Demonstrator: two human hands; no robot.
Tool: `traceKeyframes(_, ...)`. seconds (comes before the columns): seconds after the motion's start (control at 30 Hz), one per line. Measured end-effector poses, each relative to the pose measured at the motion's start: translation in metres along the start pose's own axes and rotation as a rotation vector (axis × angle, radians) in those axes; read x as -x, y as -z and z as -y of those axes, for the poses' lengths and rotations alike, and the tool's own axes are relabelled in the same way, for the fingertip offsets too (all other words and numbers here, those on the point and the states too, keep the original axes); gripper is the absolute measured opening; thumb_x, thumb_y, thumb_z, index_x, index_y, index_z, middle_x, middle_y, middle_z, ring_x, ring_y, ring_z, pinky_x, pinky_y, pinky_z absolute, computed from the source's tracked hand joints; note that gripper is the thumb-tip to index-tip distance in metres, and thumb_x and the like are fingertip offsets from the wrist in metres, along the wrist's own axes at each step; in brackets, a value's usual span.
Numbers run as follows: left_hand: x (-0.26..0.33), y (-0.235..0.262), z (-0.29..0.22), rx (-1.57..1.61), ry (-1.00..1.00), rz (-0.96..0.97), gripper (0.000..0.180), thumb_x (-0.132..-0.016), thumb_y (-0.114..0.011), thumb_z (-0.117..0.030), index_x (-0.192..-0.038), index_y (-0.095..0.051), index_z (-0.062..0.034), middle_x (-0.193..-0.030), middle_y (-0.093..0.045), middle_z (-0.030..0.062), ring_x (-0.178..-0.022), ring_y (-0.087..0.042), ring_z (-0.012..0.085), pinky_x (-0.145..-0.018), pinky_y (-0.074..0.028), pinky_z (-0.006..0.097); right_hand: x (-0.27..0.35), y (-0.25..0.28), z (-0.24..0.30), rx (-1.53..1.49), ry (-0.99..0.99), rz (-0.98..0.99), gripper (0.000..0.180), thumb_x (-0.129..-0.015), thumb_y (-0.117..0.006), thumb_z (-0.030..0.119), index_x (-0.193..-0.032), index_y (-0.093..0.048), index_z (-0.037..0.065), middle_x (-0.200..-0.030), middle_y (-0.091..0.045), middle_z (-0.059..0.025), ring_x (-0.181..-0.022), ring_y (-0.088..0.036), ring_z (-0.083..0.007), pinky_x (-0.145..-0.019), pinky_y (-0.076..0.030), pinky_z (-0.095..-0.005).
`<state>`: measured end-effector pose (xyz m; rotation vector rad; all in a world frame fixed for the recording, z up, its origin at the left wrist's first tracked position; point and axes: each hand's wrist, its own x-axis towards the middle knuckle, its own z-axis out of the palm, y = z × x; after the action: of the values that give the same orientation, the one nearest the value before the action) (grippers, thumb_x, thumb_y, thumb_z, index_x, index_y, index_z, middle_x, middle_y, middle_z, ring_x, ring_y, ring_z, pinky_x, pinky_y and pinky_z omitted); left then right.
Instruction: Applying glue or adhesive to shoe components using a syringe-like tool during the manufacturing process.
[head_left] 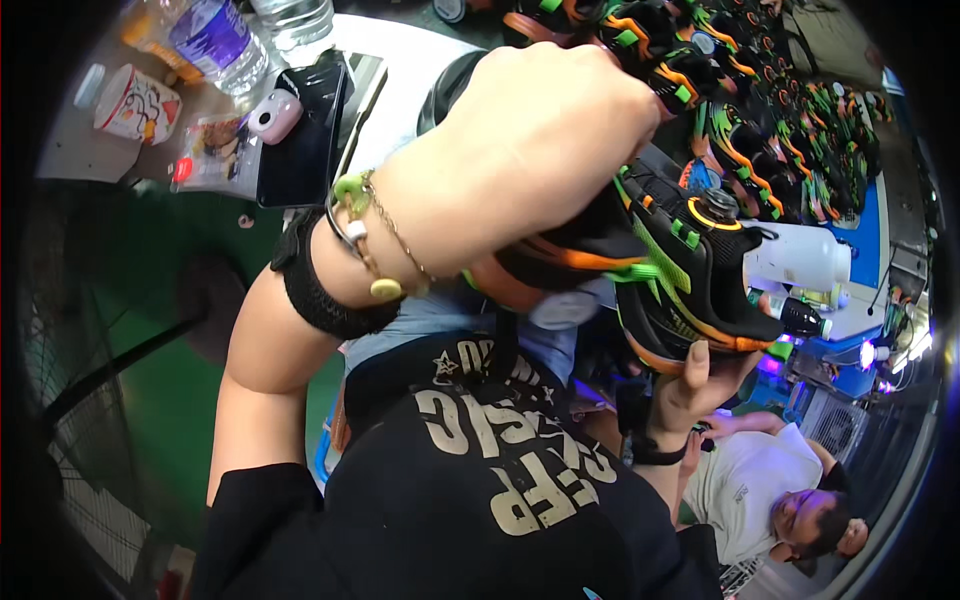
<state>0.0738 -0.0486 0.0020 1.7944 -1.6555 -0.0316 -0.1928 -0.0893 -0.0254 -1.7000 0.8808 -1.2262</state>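
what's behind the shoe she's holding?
Behind the black shoe, held by the left hand and right hand, rows of matching black, orange and green shoes and a white bottle show. The hands and shoe cover the surface directly behind.

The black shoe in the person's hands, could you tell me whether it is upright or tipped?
Tipped: the black shoe lies sideways, sole edge resting on the right hand.

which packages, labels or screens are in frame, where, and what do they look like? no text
Water bottle label: top left on the grey table, purple-blue wrap on clear plastic.
Paper cup: far left, white with red and dark cartoon print.
Snack packet: beside the cup, flat clear wrapper, red end.
Phone: right of the packet, black screen, dark.
White bottle: right, behind the black-orange-green shoe, plain.
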Motion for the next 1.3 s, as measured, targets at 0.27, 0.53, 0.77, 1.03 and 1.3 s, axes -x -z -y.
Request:
traceKeyframes(0.27, 0.015, 0.000, 0.035, 0.001, -0.229, 0.216, 0.047, -0.066, -0.061, 0.009, -0.108, -0.069, -0.0081, -0.121, -0.064, 0.0080, -0.122, -0.055, 0.0290, -0.101, -0.046, 0.038, -0.045, 0.037, 0.040, 0.170, 0.129, 0.481, 0.077, -0.064, -0.080, 0.007, -0.132, -0.048, -0.010, -0.131, -0.056, -0.0257, -0.122, -0.055, -0.0324, -0.106, -0.040, -0.0412)
traceKeyframes(0.53, 0.018, 0.004, -0.092, 1.034, -0.526, 0.235, 0.088, -0.057, -0.092, -0.012, -0.135, -0.051, -0.0214, -0.150, -0.026, 0.0303, -0.132, -0.040, 0.0501, -0.107, -0.037, 0.056, -0.095, 0.047, 0.099, 0.090, 0.282, 1.042, 0.058, -0.071, -0.078, 0.024, -0.115, -0.062, -0.010, -0.107, -0.069, -0.0195, -0.085, -0.071, -0.0262, -0.068, -0.055, -0.0299)
traceKeyframes(0.77, 0.054, -0.047, -0.097, 0.789, -0.268, -0.090, 0.050, -0.059, -0.087, 0.002, -0.099, -0.059, -0.0081, -0.148, -0.027, 0.0312, -0.126, -0.045, 0.0526, -0.101, -0.046, 0.056, -0.087, 0.024, 0.027, -0.210, -0.079, 1.092, 0.089, -0.061, -0.086, 0.005, -0.132, -0.032, -0.001, -0.120, -0.057, -0.0118, -0.107, -0.061, -0.0184, -0.089, -0.051, -0.0298)
traceKeyframes(1.03, 0.071, -0.071, -0.093, 0.321, -0.095, -0.266, 0.049, -0.062, -0.087, -0.004, -0.105, -0.063, -0.0037, -0.111, -0.059, 0.0151, -0.102, -0.064, 0.0369, -0.090, -0.055, 0.044, -0.032, -0.009, -0.062, -0.410, -0.041, 0.289, 0.036, -0.087, -0.074, 0.021, -0.112, -0.053, 0.004, -0.105, -0.058, -0.0066, -0.104, -0.058, -0.0162, -0.094, -0.043, -0.0304)
traceKeyframes(1.3, 0.078, -0.071, -0.076, 0.212, -0.110, -0.070, 0.059, -0.053, -0.089, -0.016, -0.104, -0.059, -0.0130, -0.110, -0.043, 0.0111, -0.106, -0.052, 0.0306, -0.092, -0.055, 0.047, -0.013, -0.029, -0.059, -0.195, -0.023, 0.115, 0.031, -0.105, -0.034, 0.018, -0.102, -0.056, -0.004, -0.103, -0.061, -0.0173, -0.100, -0.061, -0.0238, -0.092, -0.047, -0.0362)
